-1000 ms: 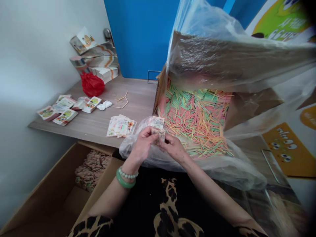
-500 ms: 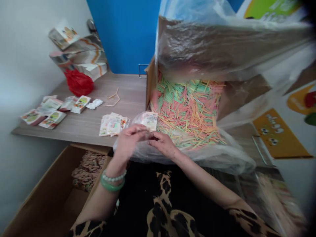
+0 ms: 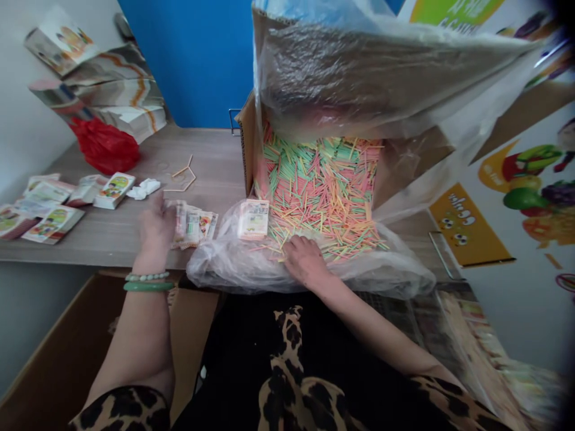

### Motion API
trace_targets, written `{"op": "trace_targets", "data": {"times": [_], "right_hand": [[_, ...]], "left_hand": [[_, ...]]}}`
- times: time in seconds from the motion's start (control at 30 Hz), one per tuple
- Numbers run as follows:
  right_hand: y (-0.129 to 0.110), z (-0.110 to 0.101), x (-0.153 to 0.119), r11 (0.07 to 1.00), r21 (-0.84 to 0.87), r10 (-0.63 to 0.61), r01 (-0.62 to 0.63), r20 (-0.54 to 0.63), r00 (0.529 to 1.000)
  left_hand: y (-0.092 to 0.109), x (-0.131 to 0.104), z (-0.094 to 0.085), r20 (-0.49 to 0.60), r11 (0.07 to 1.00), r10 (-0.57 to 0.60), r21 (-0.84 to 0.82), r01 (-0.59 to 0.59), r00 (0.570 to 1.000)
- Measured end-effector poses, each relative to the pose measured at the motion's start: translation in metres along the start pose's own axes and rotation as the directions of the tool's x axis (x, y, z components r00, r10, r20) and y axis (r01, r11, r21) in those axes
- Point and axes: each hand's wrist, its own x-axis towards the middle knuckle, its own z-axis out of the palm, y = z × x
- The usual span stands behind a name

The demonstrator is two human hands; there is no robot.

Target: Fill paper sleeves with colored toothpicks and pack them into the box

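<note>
My left hand (image 3: 155,230), smeared by motion, is over the table at the left edge of a fanned pile of small printed packets (image 3: 193,224). Whether its fingers grip a packet cannot be made out. My right hand (image 3: 305,257) rests with curled fingers at the front edge of a mass of thin coloured sticks (image 3: 321,197). Its fingertips point down among the sticks, and what they hold, if anything, is hidden. Another stack of printed packets (image 3: 254,219) lies on the clear plastic liner (image 3: 224,257), between my two hands.
The sticks fill a lined cardboard box (image 3: 245,140). Printed small boxes (image 3: 114,190), crumpled white tissue (image 3: 144,189), a red plastic bag (image 3: 105,146) and joined pale sticks (image 3: 191,173) occupy the table's left side. An open carton (image 3: 193,335) stands below its front edge.
My hands, together in front of the packet stack before, are now apart. The left has swung left to the fanned packets; the right has come down onto the sticks. The view has shifted right.
</note>
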Motion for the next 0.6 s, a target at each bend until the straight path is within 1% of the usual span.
{"op": "trace_targets", "data": {"times": [0.03,0.07,0.1,0.13,0.17,0.2,0.23,0.27,0.3,0.33,0.37,0.4,0.47,0.53,0.57,0.6], "right_hand": [[0.0,0.001,0.003,1.0,-0.006,0.007,-0.007,0.006,1.0],[0.002,0.003,0.006,1.0,0.008,0.019,-0.019,0.01,1.0],[0.005,0.004,0.008,0.998,0.042,0.04,-0.04,0.009,0.999],[0.009,0.005,0.011,0.993,0.091,0.072,-0.072,0.002,0.997],[0.013,0.005,0.014,0.983,0.149,0.111,-0.108,-0.012,0.994],[0.016,0.005,0.016,0.968,0.209,0.151,-0.141,-0.032,0.988],[0.019,0.005,0.019,0.951,0.265,0.179,-0.158,-0.056,0.982],[0.021,0.004,0.021,0.936,0.316,0.192,-0.156,-0.085,0.978],[0.023,0.004,0.022,0.922,0.359,0.195,-0.143,-0.115,0.974],[0.024,0.003,0.022,0.911,0.392,0.193,-0.123,-0.142,0.971],[0.026,0.002,0.02,0.904,0.415,0.182,-0.098,-0.166,0.969],[0.028,0.002,0.016,0.902,0.427,0.157,-0.065,-0.184,0.97],[0.034,0.001,0.003,0.915,0.403,0.048,0.03,-0.182,0.982],[0.038,0.001,-0.015,0.936,0.324,-0.097,0.138,-0.139,0.986],[0.04,0.002,-0.024,0.945,0.275,-0.148,0.175,-0.117,0.982],[0.041,0.003,-0.031,0.954,0.23,-0.173,0.192,-0.103,0.98]], "left_hand": [[0.003,-0.003,-0.001,-0.025,0.997,-0.007,0.082,0.009,1.0],[0.01,-0.01,-0.003,-0.054,0.992,-0.015,0.126,0.022,0.998],[0.021,-0.022,-0.004,-0.09,0.991,-0.001,0.136,0.013,0.996],[0.035,-0.038,-0.004,-0.111,0.991,0.069,0.125,-0.055,0.991],[0.05,-0.057,-0.003,-0.092,0.982,0.176,0.084,-0.169,0.98],[0.067,-0.078,0.001,-0.058,0.95,0.312,0.008,-0.312,0.948],[0.084,-0.1,0.006,0.058,0.871,0.486,-0.108,-0.479,0.872],[0.1,-0.121,0.014,0.211,0.768,0.639,-0.227,-0.599,0.74],[0.113,-0.139,0.022,0.327,0.683,0.73,-0.304,-0.665,0.6],[0.123,-0.154,0.03,0.402,0.658,0.744,-0.299,-0.691,0.534],[0.13,-0.164,0.038,0.46,0.67,0.719,-0.258,-0.696,0.521],[0.134,-0.17,0.044,0.498,0.688,0.686,-0.208,-0.695,0.53],[0.134,-0.172,0.054,0.517,0.72,0.635,-0.129,-0.682,0.573],[0.131,-0.166,0.058,0.474,0.726,0.636,-0.099,-0.681,0.609],[0.13,-0.162,0.058,0.429,0.73,0.641,-0.083,-0.679,0.637],[0.13,-0.158,0.058,0.371,0.738,0.643,-0.064,-0.672,0.67]]}}
